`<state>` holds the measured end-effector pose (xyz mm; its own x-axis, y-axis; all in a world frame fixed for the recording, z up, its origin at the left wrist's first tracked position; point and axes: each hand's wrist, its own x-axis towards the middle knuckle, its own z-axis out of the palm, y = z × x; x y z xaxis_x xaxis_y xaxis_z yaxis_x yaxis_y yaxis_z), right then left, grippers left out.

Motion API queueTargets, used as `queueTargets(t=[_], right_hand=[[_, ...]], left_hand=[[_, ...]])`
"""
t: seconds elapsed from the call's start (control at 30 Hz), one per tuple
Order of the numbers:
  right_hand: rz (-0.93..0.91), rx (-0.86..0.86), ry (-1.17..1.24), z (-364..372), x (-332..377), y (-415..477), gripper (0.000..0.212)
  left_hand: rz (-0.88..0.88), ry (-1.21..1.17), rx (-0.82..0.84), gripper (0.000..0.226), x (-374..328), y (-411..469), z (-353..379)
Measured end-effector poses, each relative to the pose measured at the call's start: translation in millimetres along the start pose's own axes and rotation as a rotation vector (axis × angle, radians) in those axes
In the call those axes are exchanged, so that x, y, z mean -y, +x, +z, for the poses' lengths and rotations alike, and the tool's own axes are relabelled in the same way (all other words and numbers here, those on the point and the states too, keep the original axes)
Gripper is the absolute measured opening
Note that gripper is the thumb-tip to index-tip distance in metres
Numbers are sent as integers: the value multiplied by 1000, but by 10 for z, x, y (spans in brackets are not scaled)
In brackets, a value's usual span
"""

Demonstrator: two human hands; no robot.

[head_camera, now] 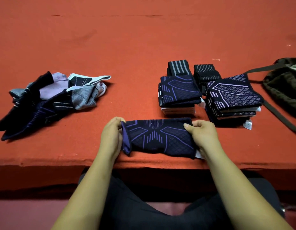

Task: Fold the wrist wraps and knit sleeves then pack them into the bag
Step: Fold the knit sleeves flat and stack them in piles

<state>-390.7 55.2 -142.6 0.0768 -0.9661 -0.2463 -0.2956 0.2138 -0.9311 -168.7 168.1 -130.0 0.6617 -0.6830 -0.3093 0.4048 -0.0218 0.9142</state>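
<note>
- Knit sleeve [158, 138]: dark navy with a purple pattern of lines and diamonds. It lies lengthwise, left to right, at the near edge of the table [144, 47] and is held at both ends. Its left end is open and shows a purple lining. A white tag [199, 155] sticks out at its near right corner.
- Left hand [110, 136]: the forearm reaches up from the lower frame to the sleeve's left end. The fingers are curled close together and pinch the rim of the open end. The fingertips are partly hidden behind the fabric.
- Right hand [202, 135]: the forearm comes in from the lower right to the sleeve's right end. The thumb lies flat on top of the fabric and the other fingers are curled round the end, gripping it.
- Table covering: red cloth.
- Heap of unfolded sleeves [49, 98]: navy, grey and pale lilac pieces, at left, well apart from the hands.
- Folded stacks: one [179, 92] just beyond the held sleeve and a second [233, 95] beside it to the right.
- Wrist wraps: two black folded pieces with grey stripes [178, 68] [205, 72], directly behind the stacks.
- Bag [283, 90]: dark olive-brown, at the far right edge. Its strap [276, 113] trails across the cloth.
</note>
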Motion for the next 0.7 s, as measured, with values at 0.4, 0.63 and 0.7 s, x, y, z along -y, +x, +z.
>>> queueTargets(t=[0.4, 0.63, 0.7], right_hand=[[-318, -200, -352, -27, -28, -27, 15], [-314, -151, -403, 29, -22, -9, 17], [-327, -150, -426, 18, -30, -7, 17]], left_hand=[[208, 371, 143, 36, -41, 102, -203], [308, 789, -138, 10, 136, 181, -292], [322, 791, -121, 30, 96, 115, -239]])
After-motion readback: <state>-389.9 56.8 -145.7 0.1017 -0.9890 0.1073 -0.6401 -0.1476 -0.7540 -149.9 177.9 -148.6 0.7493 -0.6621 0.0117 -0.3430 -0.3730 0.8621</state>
